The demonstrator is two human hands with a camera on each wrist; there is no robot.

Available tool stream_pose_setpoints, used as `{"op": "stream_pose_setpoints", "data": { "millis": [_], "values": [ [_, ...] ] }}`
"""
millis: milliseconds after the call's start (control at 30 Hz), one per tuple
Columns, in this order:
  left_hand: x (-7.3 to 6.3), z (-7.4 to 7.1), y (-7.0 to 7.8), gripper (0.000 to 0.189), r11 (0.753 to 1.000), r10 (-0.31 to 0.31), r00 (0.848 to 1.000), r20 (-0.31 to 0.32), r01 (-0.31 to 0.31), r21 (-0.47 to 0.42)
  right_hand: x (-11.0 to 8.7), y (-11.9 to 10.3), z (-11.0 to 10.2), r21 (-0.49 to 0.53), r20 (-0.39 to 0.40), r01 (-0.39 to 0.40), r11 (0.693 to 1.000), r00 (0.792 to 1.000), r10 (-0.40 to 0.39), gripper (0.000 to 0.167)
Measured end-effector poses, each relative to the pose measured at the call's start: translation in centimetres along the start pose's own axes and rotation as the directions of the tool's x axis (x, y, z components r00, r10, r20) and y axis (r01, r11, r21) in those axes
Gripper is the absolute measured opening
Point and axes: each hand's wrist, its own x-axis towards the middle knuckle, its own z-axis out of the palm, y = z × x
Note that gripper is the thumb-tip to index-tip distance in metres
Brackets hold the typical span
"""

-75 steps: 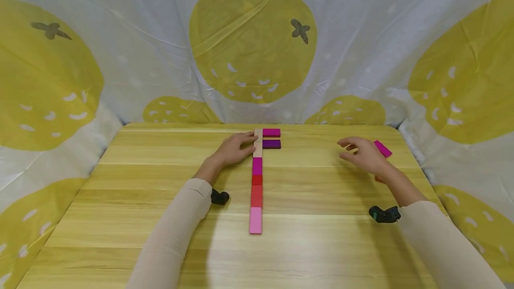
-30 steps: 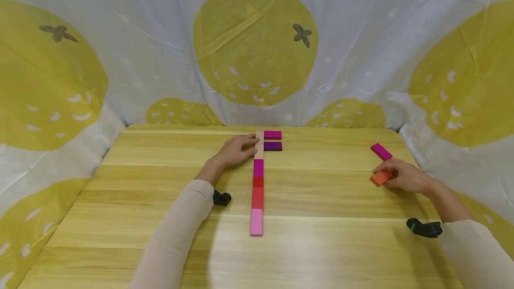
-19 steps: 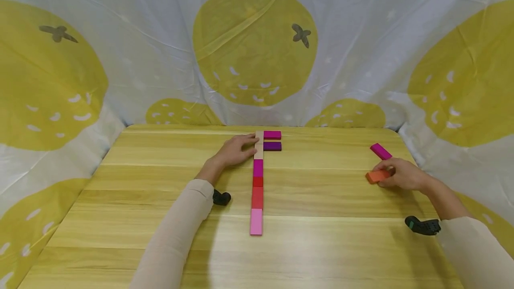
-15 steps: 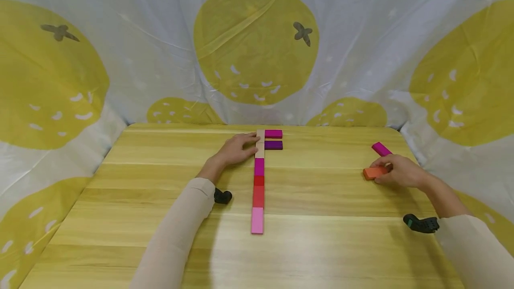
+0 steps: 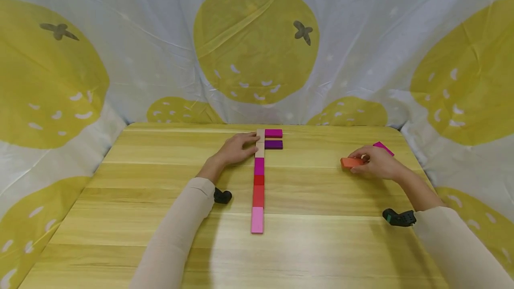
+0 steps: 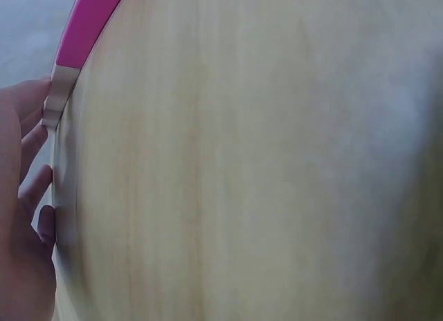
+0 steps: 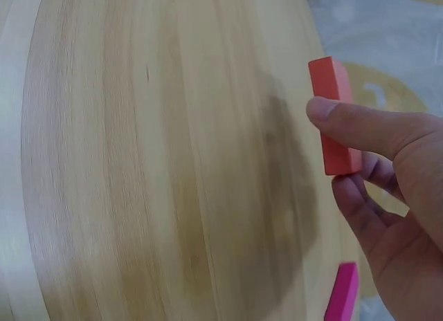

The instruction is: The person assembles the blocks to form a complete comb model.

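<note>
My right hand [image 5: 379, 163] pinches an orange wooden block [image 5: 350, 163], with the thumb across its face in the right wrist view. A shadow on the table shows the block raised off the surface. At the far middle, my left hand [image 5: 236, 149] touches two plain wood blocks [image 5: 260, 148] with its fingertips and thumb. Below these, in one line toward me, lie a magenta block [image 5: 259, 166], a red block [image 5: 259, 180], a coral block [image 5: 259, 196] and a pink block [image 5: 257, 220]. A second magenta block [image 5: 274, 133] and a purple block [image 5: 274, 144] jut rightward from the plain ones.
Another magenta block [image 5: 386, 148] lies at the far right, partly behind my right hand. A patterned curtain [image 5: 349, 57] hangs along the table's back edge. Black wrist cameras [image 5: 399, 217] show beside both sleeves. The wooden table [image 5: 313, 244] spreads out in front.
My right hand went to the orange block at the right, took hold of it and lifted it, then brought it leftward. My left hand has stayed at the plain blocks.
</note>
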Motion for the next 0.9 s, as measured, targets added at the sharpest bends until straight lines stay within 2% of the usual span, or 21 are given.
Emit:
{"op": "stream_pose_setpoints", "data": {
  "millis": [400, 600, 900],
  "values": [
    [0.0, -0.4, 0.4, 0.051, 1.0, -0.002, 1.0, 0.025, 0.002, 0.011, 2.2, -2.2, 2.3, 0.0, -0.028, 0.049, 0.999, 0.998, -0.049, 0.033],
    [0.0, -0.7, 0.7, 0.05, 1.0, -0.006, 0.999, 0.044, 0.006, 0.007, 3.4, -3.2, 3.6, 0.009, 0.0, 0.081, 0.997, 0.997, -0.081, 0.033],
    [-0.5, -0.6, 0.8, 0.052, 1.0, -0.019, 0.999, 0.035, 0.018, 0.019, 5.7, -5.8, 5.2, 0.021, 0.017, 0.121, 0.992, 0.992, -0.122, 0.034]
  ]
}}
